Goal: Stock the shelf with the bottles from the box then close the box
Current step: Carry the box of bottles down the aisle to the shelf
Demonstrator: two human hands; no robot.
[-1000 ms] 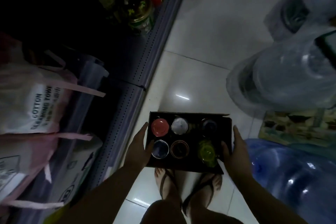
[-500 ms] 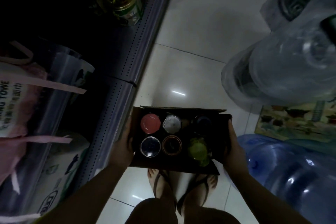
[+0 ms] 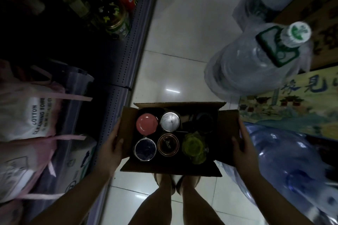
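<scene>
Head view: left hand (image 3: 111,149) & right hand (image 3: 243,149) clamp open cardboard box (image 3: 227,126) w/ round-capped bottles (image 3: 146,123).

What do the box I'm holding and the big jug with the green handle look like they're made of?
The box looks like plain brown corrugated cardboard, matte: raw folded flaps with a thin edge along the back flap. The big jug looks like clear, glossy plastic wrapped in a thin plastic bag, given the see-through body and crinkled sheen. Its green handle is probably moulded plastic.
</scene>
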